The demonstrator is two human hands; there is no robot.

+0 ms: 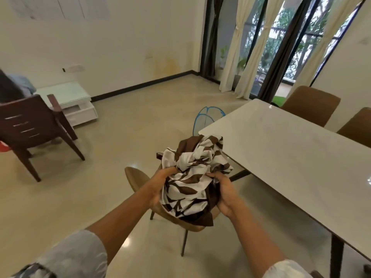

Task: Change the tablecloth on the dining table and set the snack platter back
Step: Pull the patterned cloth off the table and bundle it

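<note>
L hand (161, 187) and R hand (224, 194) are gripping the bunched tablecloth (190, 173) from opposite sides, fingers curled into fabric, above the chair (137, 178). The tabletop (291, 149) is lying to the right, nearer R hand.

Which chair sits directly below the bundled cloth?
The tan chair under the cloth, on the table's near side; two tan chairs stand across it, the dark wooden one far left.

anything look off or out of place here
The brown-and-white patterned tablecloth is a crumpled wad held by the left hand and right hand over the tan chair, leaving the white dining table bare. A blue-rimmed mesh cover sits low beyond the table's corner, seemingly on the floor.
</note>
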